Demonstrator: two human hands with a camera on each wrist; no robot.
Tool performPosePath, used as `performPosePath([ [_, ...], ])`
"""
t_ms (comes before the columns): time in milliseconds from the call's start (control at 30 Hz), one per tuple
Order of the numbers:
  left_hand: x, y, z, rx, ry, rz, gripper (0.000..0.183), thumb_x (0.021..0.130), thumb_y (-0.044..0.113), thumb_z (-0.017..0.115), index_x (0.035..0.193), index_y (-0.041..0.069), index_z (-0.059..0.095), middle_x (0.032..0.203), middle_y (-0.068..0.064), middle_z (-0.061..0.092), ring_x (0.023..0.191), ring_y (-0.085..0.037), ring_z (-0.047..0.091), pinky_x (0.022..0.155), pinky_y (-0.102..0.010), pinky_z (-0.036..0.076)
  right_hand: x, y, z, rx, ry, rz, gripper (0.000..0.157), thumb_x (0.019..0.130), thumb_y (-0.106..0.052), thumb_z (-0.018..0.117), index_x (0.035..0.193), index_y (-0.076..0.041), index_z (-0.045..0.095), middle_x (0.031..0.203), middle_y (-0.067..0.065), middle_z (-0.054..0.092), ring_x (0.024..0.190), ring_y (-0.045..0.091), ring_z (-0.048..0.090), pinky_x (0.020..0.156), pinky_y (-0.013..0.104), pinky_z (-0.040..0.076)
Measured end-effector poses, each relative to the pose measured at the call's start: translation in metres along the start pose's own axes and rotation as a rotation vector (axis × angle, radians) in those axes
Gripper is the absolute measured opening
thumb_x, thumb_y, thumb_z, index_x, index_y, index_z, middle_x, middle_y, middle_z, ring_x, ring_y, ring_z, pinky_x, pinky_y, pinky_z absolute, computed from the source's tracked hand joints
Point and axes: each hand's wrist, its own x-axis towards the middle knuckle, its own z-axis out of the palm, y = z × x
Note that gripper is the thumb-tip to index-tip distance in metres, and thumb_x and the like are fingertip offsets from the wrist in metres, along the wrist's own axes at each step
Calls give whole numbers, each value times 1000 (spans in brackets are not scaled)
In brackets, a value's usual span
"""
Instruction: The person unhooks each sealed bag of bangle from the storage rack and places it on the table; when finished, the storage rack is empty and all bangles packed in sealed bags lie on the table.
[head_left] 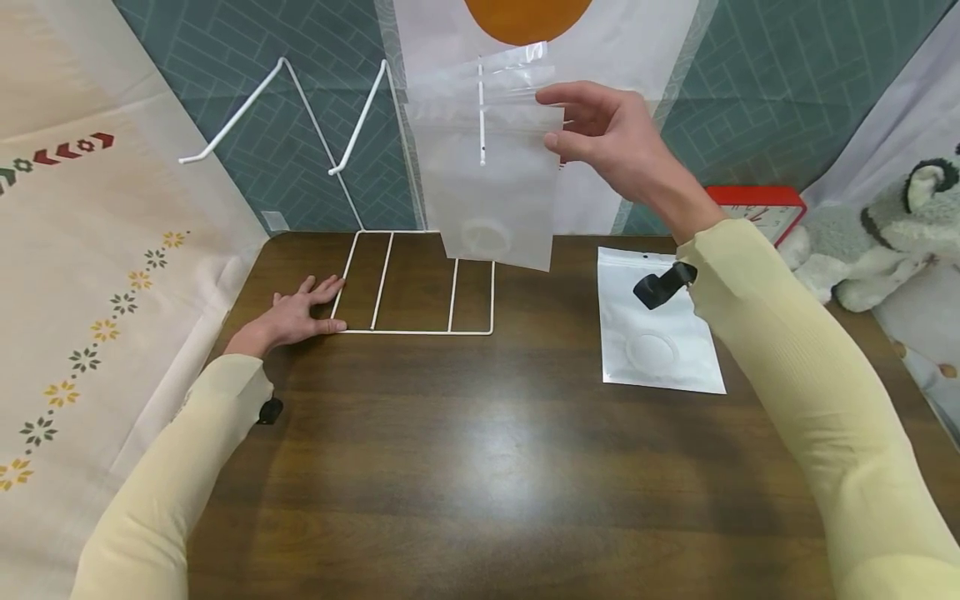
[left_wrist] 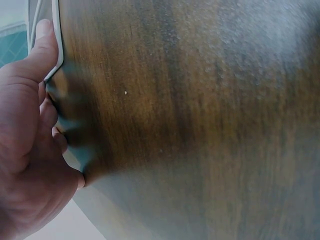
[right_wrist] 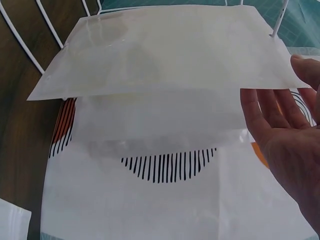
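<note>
Immediately left of my right hand (head_left: 609,133), the nearer one, a frosted plastic pouch (head_left: 498,187) hangs lengthwise at a white wire rack's prong (head_left: 482,108); whether my fingers pinch its edge, I cannot tell. Left hand (head_left: 291,318), fingers spread, touches the rack base (head_left: 416,332). No readable writing.

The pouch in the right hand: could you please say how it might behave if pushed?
The pouch looks thin, so probably light and flexible. Highlights near its top suggest slipperiness. A round outline near its bottom hints at contents that may shift.
</note>
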Motion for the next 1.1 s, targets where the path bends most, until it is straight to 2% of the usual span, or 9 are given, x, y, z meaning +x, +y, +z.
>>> performPosePath([
  [300,0,0,0,-8,-1,3,92,95,47,65,161,11,12,166,-17,4,148,-46,-9,100,-79,-10,8,0,10,74,13,-10,40,91,-3,72,130,-9,67,131,9,61,103,28,59,92,30,51],
  [533,1,0,1,-2,4,3,91,95,46,65,161,11,13,166,-17,5,148,-46,-8,100,-79,-10,16,1,21,154,12,12,40,90,1,71,129,-7,67,135,9,58,100,28,60,89,30,52],
  [767,1,-1,1,-6,11,4,92,95,46,66,161,11,13,166,-16,5,148,-46,-8,101,-79,-9,21,1,29,125,32,0,39,90,0,71,128,-7,68,135,7,59,106,25,57,92,31,50],
  [900,-1,-1,0,-9,10,4,92,95,47,66,161,11,12,166,-16,5,148,-46,-8,101,-79,-10,23,0,33,146,47,-7,36,90,1,71,126,-6,70,133,7,60,109,24,57,94,32,49],
  [1100,-3,0,0,-22,6,2,93,94,47,66,161,11,12,166,-16,4,148,-46,-9,101,-78,-11,23,0,36,87,54,30,32,93,-6,70,125,-9,72,132,6,59,106,25,59,93,32,50],
])
